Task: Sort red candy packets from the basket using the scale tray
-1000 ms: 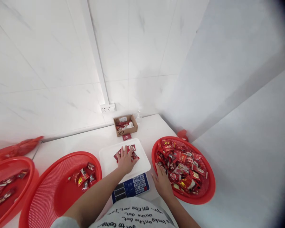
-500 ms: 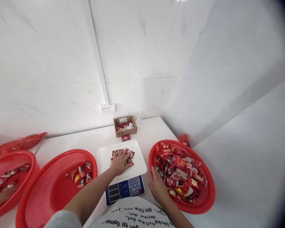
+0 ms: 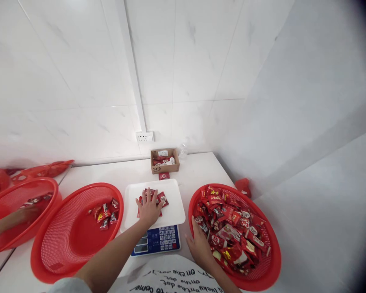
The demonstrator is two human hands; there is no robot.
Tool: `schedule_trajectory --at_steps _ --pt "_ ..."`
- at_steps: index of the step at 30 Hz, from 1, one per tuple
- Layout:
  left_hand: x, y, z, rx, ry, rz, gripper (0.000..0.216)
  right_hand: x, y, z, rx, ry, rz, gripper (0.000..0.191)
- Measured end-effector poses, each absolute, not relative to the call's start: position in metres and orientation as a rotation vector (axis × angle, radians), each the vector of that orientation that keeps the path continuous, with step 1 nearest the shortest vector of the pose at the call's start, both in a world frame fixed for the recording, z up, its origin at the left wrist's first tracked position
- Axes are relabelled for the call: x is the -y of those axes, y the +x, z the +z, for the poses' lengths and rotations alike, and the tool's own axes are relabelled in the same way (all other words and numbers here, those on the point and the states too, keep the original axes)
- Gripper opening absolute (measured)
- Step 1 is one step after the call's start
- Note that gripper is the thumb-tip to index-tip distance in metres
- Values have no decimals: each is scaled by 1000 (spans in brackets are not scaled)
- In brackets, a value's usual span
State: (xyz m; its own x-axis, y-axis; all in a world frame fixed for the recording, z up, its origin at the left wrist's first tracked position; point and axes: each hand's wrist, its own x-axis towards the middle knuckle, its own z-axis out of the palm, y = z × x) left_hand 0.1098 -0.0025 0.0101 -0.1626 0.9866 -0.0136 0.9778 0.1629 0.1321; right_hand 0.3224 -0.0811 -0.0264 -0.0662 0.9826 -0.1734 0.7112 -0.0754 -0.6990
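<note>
My left hand (image 3: 148, 208) lies flat with fingers spread on a small pile of red candy packets (image 3: 162, 199) on the white tray (image 3: 173, 209) of a scale. The scale's blue keypad (image 3: 157, 240) shows below the tray. My right hand (image 3: 200, 246) rests, fingers together, on the near left rim of a red basket (image 3: 271, 266) filled with several red packets (image 3: 232, 228). I cannot see anything held in it.
A second red basket (image 3: 64, 248) with a few packets (image 3: 105, 211) sits left of the scale. A third red basket (image 3: 6, 236) at far left has another person's hand (image 3: 27, 212) in it. A cardboard box (image 3: 164, 160) stands by the wall under a socket (image 3: 144, 136).
My left hand has slid the packets a little to the left on the tray. Another person's hand has come into the far left basket. The view has shifted.
</note>
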Motion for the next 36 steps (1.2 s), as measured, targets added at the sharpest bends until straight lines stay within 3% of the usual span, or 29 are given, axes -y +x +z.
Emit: schedule_trajectory --at_steps 12,26,36 --pt "-12 103 10 -2174 2038 18 57 83 322 -27 1820 -1849 862 62" --pt "-27 45 21 -1354 2508 -84 64 82 318 -24 1874 -1963 797 64" --pt "38 22 16 -1927 2280 158 61 84 314 -22 1809 -2036 762 62"
